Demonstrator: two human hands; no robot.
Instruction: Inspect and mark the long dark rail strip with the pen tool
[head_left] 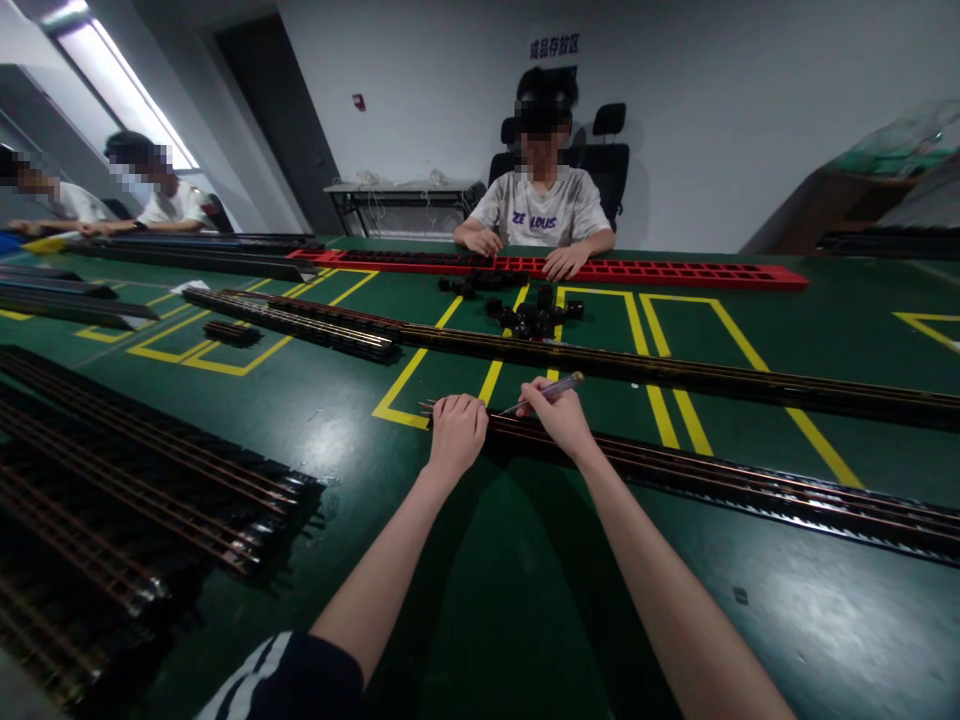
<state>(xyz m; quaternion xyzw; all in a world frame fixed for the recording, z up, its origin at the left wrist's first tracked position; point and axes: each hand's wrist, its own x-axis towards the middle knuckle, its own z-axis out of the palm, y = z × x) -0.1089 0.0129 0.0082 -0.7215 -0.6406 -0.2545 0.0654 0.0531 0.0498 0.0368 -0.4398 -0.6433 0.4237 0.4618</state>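
A long black rail with copper-coloured strips [720, 475] lies across the table in front of me and runs out past the right edge of the view. My left hand [459, 428] is closed over its left end, where thin strip ends stick out beyond the fingers. In my right hand [553, 412] is a pen [559, 386], tilted, with its tip down at the rail just right of my left hand. Whether the tip touches a strip is too small to tell.
Another long black rail [675, 375] lies beyond, with small black parts [532, 315] behind it. Several rails [150, 460] are laid at the left. A person [544, 205] sits opposite at a red slotted frame [690, 272]. Yellow tape marks the green table [330, 590].
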